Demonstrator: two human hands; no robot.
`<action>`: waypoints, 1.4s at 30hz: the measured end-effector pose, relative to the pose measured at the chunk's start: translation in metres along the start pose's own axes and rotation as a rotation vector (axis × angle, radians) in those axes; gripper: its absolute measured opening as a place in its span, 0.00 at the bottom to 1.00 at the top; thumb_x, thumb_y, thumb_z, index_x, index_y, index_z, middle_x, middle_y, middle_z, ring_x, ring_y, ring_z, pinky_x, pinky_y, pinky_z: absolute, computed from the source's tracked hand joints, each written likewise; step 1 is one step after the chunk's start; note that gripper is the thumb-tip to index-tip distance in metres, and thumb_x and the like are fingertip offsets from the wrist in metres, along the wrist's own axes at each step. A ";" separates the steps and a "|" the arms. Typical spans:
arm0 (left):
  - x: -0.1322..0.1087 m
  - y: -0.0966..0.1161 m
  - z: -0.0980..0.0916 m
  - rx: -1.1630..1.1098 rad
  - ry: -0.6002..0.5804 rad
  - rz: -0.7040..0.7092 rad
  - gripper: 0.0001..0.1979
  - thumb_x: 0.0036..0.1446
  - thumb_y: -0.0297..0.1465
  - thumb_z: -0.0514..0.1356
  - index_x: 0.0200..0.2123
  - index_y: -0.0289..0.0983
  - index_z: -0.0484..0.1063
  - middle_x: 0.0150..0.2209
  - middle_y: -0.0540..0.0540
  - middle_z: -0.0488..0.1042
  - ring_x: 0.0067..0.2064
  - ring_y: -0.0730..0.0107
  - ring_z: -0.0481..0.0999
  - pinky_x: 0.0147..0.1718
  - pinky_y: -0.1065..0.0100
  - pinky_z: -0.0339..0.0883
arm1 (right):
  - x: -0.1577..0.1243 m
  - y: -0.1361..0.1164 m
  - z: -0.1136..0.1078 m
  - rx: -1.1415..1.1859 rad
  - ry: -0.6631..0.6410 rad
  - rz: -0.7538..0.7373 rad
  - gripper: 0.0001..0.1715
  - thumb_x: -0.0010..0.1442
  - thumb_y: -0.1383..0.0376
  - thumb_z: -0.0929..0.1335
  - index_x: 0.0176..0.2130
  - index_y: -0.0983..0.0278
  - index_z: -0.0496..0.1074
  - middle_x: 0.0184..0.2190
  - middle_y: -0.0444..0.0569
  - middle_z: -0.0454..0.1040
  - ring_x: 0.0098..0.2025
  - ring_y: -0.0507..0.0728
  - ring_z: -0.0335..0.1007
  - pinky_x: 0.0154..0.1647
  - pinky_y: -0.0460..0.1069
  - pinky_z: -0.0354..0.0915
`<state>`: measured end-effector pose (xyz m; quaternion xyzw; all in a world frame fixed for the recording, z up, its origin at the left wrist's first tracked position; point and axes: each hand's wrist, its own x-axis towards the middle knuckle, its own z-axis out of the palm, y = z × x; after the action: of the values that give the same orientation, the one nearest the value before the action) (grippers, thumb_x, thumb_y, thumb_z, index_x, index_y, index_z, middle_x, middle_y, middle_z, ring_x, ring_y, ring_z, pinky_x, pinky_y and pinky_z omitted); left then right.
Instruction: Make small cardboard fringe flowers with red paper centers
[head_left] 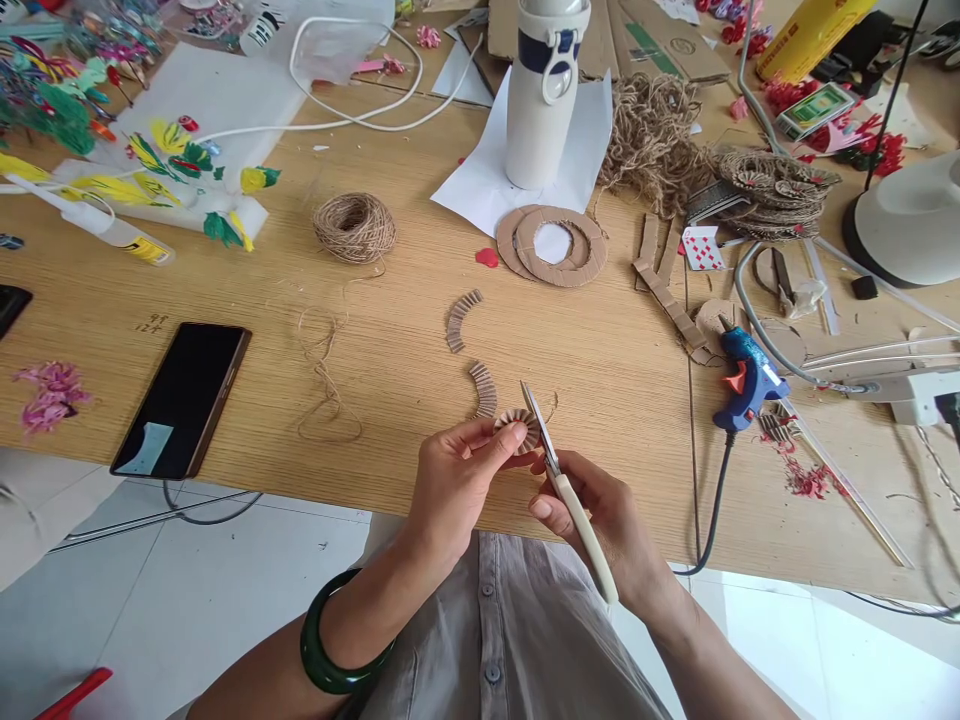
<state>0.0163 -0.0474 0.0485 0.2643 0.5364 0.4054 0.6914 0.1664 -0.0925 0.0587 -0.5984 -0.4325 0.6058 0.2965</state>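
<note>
My left hand [466, 470] pinches a small round piece of corrugated cardboard [519, 430], its ridges fanning out from the middle. In my right hand [596, 510] is a pair of scissors [577, 520] with cream handles, the blades pointing up and away from me. The blades lie along the right edge of the cardboard round; whether they are cutting it I cannot tell. Just beyond my left hand, two curved corrugated cardboard strips [484, 389] lie on the wooden table [405, 350]. A thin twine end [553, 405] shows beside the blade tips.
A twine ball [354, 227] and a phone [181, 400] lie to the left. Further back are cardboard rings [561, 245] and a white bottle [546, 100]. On the right sit a blue glue gun [746, 375] with its cable, a tangled twine heap [651, 135] and a power strip [896, 392].
</note>
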 end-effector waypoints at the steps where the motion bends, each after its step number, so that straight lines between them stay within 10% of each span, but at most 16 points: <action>1: 0.000 0.000 -0.001 0.005 -0.007 0.002 0.11 0.50 0.38 0.71 0.31 0.36 0.82 0.32 0.47 0.82 0.34 0.66 0.80 0.41 0.64 0.77 | 0.000 0.000 0.000 -0.002 0.002 -0.004 0.29 0.53 0.46 0.74 0.40 0.67 0.71 0.24 0.40 0.61 0.28 0.52 0.53 0.27 0.47 0.51; 42: 0.016 0.017 -0.026 0.361 -0.326 -0.156 0.13 0.54 0.40 0.67 0.32 0.35 0.82 0.32 0.44 0.82 0.35 0.67 0.78 0.41 0.67 0.70 | -0.014 0.017 -0.033 -0.237 -0.021 0.022 0.25 0.54 0.49 0.74 0.37 0.67 0.73 0.21 0.39 0.57 0.25 0.51 0.50 0.25 0.48 0.48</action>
<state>-0.0122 -0.0263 0.0464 0.4030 0.5003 0.2006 0.7396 0.2027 -0.1071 0.0535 -0.6277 -0.4974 0.5598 0.2126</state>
